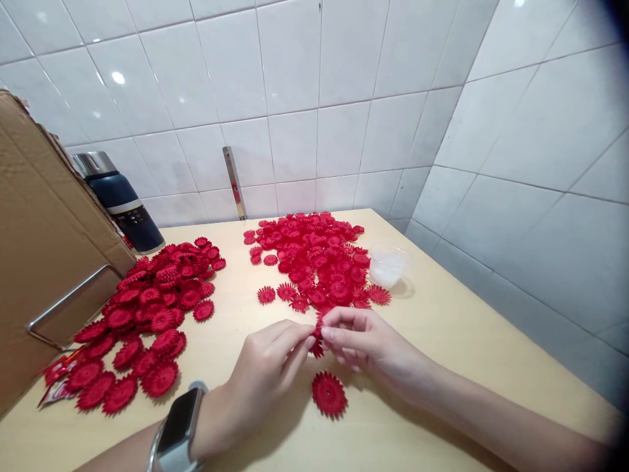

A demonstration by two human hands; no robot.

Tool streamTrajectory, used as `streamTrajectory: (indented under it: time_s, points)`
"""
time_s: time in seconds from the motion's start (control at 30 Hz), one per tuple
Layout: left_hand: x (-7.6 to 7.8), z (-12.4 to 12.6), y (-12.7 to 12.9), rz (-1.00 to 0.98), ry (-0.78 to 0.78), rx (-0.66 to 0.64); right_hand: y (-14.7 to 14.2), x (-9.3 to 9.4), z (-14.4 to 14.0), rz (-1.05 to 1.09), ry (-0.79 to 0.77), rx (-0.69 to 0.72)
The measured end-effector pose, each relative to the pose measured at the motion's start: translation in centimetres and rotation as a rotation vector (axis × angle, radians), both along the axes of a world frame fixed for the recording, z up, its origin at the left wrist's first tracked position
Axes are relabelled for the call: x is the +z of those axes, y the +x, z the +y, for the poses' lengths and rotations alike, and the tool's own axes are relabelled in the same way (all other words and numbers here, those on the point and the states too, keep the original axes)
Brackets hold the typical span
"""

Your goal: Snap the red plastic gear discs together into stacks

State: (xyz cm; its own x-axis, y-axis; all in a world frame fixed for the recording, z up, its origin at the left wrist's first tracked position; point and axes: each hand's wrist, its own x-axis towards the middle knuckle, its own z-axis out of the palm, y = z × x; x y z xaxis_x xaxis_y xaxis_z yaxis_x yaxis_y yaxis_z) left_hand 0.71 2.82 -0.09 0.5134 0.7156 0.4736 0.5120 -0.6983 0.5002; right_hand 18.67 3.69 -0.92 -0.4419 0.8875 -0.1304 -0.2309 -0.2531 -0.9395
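Observation:
My left hand (268, 367) and my right hand (361, 341) meet over the middle of the wooden table (442, 341), and both pinch one small red flower piece (317, 344) between their fingertips. A smartwatch (179, 426) sits on my left wrist. Just below the hands a single red flower (329, 394) lies flat on the table. A heap of loose red flower pieces (314, 259) spreads behind the hands. A second heap of fuller red flowers (147, 314) lies to the left.
A cardboard box (44, 242) stands at the left edge, with a dark blue flask (120, 200) behind it. A small clear plastic cup (388, 265) sits right of the far heap. White tiled walls close the back and right sides.

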Motion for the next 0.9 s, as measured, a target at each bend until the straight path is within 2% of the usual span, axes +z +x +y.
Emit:
streamTrajectory:
  time_s: [0.17,0.37,0.6,0.77,0.9]
  points:
    - [0.4,-0.4,0.0,-0.038,-0.099,0.018,0.0,0.2,0.0,0.014,-0.026,-0.001]
    - [1.4,-0.3,0.3,-0.164,-0.447,0.059,0.1,0.1,0.1,-0.007,-0.018,-0.039]
    - [1.2,0.1,0.3,-0.340,-0.687,0.022,0.2,0.5,-0.2,-0.056,0.082,-0.051]
    - [1.3,0.0,0.5,-0.405,-0.746,0.043,-0.1,0.7,-0.3,-0.079,0.142,-0.065]
    - [1.4,-0.2,0.6,-0.413,-0.760,0.038,-0.3,0.4,-0.4,-0.073,0.120,-0.052]
